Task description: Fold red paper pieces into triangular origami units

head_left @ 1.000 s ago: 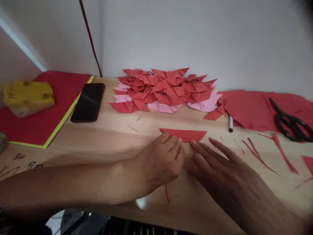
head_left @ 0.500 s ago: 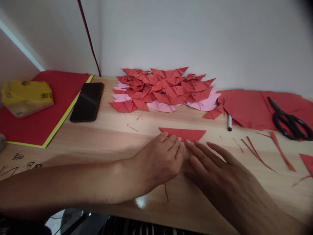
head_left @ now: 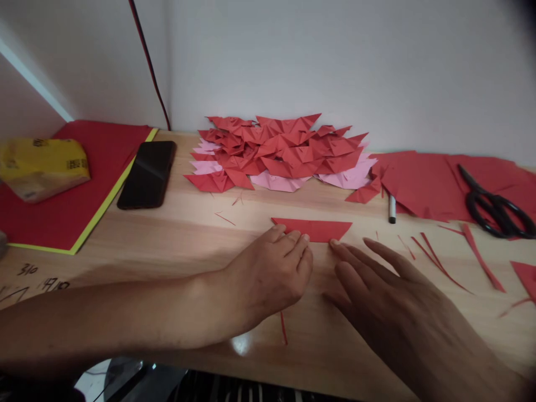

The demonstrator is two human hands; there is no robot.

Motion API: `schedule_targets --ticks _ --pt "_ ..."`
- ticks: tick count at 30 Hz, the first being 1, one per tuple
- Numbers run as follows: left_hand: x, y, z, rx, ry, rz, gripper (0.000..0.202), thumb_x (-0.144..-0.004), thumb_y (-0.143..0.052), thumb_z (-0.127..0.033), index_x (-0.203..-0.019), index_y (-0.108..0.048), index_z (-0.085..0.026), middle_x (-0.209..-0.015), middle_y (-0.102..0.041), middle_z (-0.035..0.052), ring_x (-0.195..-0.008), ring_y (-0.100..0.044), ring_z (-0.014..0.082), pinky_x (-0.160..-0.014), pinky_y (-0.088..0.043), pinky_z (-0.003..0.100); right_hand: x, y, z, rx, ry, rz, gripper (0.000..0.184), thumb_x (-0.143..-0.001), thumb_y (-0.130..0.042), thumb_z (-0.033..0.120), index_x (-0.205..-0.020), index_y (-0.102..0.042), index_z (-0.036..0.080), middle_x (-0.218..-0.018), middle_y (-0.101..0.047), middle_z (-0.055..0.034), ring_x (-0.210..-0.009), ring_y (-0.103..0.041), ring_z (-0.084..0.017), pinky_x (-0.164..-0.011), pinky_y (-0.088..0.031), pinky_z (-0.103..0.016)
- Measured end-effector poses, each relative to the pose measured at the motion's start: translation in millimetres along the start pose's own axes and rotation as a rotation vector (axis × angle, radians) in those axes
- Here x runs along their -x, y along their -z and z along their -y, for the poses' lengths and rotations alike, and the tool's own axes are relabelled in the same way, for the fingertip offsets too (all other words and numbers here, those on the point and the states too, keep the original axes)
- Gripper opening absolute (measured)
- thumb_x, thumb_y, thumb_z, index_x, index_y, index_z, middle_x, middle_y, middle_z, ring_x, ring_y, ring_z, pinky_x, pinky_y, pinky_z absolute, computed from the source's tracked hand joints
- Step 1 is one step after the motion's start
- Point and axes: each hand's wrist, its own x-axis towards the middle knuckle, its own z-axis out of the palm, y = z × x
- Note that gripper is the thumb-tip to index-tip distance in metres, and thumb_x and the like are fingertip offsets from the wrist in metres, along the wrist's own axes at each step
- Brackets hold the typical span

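A folded strip of red paper (head_left: 319, 229), shaped like a trapezoid, lies flat on the wooden table with its longer edge at the far side. My left hand (head_left: 274, 273) is curled over its near left part, fingertips closed and pressing it down. At the near right corner of the paper, a fingertip of my right hand (head_left: 389, 298) touches the edge; its fingers are stretched out and spread. Both palms face the table. Part of the paper's near left side is hidden under my left fingers. A thin red paper strip (head_left: 283, 328) lies just below my left hand.
Folded red and pink paper pieces (head_left: 288, 151) are heaped against the wall. Rightward are red sheets (head_left: 427, 184), black scissors (head_left: 498, 209), a pen (head_left: 392, 209) and paper scraps (head_left: 483, 259). Leftward lie a phone (head_left: 147, 174), red sheets (head_left: 113, 162) and a yellow packet (head_left: 46, 167).
My right fingertips have slid rightward along the paper's near edge to its corner. My left hand stays pressed in place. The whole view has shifted very slightly.
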Motion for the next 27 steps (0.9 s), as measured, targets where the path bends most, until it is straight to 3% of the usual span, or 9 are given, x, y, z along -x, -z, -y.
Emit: schedule_targets --ticks 9,13,16,27 --pt "0 0.7 0 -0.039 0.01 -0.007 0.029 -0.083 -0.054 -0.01 -0.107 -0.067 -0.003 -0.11 -0.07 0.0174 -0.099 -0.067 0.0253 -0.088 -0.054 0.038 1 5 -6 -0.084 -0.094 0.024 0.04 -0.098 -0.03 0.018 -0.076 -0.063 0.017 -0.081 -0.071 -0.0078 -0.084 -0.07 -0.024 -0.094 -0.048 -0.05" --pt "1 1.2 0 -0.019 -0.001 0.003 0.03 -0.083 -0.054 -0.01 -0.109 -0.066 -0.001 -0.111 -0.07 0.018 -0.1 -0.067 0.0262 -0.088 -0.053 0.039 1 1 -4 -0.159 -0.084 -0.05 0.031 -0.099 -0.036 0.023 -0.092 -0.065 0.016 -0.104 -0.071 -0.0114 -0.1 -0.067 -0.025 -0.089 -0.05 -0.048" --pt "1 1.6 0 -0.017 0.005 0.005 0.03 -0.086 -0.05 -0.008 -0.11 -0.066 -0.001 -0.11 -0.07 0.0176 -0.1 -0.067 0.0256 -0.086 -0.054 0.039 0 -7 1 -0.209 -0.027 -0.074 0.025 -0.098 -0.04 0.019 -0.103 -0.064 0.015 -0.121 -0.066 -0.0136 -0.117 -0.06 -0.024 -0.095 -0.049 -0.043" --pt "2 2.1 -1 -0.026 0.009 0.026 0.029 -0.089 -0.045 -0.008 -0.11 -0.064 -0.002 -0.107 -0.07 0.0177 -0.101 -0.065 0.0245 -0.085 -0.052 0.039 -3 -13 6 -0.136 0.082 -0.006 0.039 -0.091 -0.035 0.002 -0.118 -0.061 0.013 -0.117 -0.066 -0.012 -0.121 -0.056 -0.025 -0.103 -0.046 -0.045"
